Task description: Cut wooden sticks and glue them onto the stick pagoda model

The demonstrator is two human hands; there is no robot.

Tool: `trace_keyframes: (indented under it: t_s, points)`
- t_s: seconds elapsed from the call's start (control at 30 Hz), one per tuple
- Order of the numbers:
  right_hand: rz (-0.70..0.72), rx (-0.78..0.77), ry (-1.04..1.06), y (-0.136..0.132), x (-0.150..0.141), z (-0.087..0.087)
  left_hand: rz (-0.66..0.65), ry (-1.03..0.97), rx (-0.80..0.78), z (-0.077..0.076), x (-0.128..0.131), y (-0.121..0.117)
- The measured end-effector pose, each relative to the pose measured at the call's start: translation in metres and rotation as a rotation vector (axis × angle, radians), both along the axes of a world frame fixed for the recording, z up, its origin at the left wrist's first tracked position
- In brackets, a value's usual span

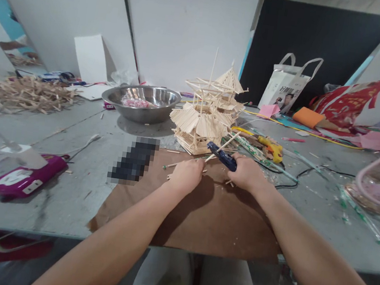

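Observation:
My left hand [187, 174] is closed on a thin wooden stick [224, 143], which slants up to the right over the brown sheet. In my right hand [247, 172] is a dark blue hand tool [222, 156], possibly clippers. Its head meets or overlaps the stick just right of my left fingers; whether it grips the wood I cannot tell. Short cut sticks [229, 183] lie on the brown sheet [220, 227] around both hands. Just behind them stands a tiered pagoda-like model [201, 123] made of wooden sticks.
A metal bowl [141, 102] stands behind left, beside a heap of sticks [29, 94]. The yellow glue gun [274, 149] and its cord lie to the right. A blurred dark rectangle [134, 160] is left of my hands, a purple power strip [29, 176] farther left.

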State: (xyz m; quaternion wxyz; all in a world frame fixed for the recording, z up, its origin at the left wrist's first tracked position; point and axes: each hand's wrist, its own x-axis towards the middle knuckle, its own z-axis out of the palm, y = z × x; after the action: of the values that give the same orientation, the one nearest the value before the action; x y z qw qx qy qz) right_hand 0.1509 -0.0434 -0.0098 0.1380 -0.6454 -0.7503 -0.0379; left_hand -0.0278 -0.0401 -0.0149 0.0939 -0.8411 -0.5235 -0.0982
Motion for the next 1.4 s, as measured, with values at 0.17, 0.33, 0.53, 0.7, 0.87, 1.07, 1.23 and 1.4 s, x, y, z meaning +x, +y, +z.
trace_keyframes:
  t_s: [0.17, 0.33, 0.53, 0.7, 0.87, 1.07, 1.23, 1.4]
  points:
    - [-0.002, -0.016, 0.003, 0.0, 0.0, -0.001, 0.016, 0.002, -0.041, 0.002, 0.001, -0.001]
    - [0.004, -0.003, 0.02, 0.001, 0.0, -0.002, 0.045, -0.042, -0.039, 0.004, 0.002, -0.003]
    - [-0.017, 0.016, 0.089, 0.0, 0.0, 0.002, 0.066, -0.203, 0.019, 0.002, 0.001, -0.001]
    - [-0.007, 0.033, 0.15, -0.004, -0.003, 0.003, -0.036, -0.459, 0.06, -0.002, 0.0, 0.004]
    - [0.032, 0.066, 0.219, -0.006, -0.006, 0.002, -0.085, -0.686, 0.034, -0.002, -0.001, 0.005]
    - [0.095, 0.113, 0.341, -0.006, -0.01, 0.004, -0.128, -0.831, 0.056, 0.003, -0.002, 0.001]
    - [0.163, 0.195, 0.384, -0.005, -0.008, 0.0, -0.158, -0.917, -0.041, 0.011, -0.002, -0.001]
    - [0.205, 0.239, 0.381, -0.005, -0.004, -0.001, -0.236, -1.088, -0.298, 0.017, -0.002, -0.003]
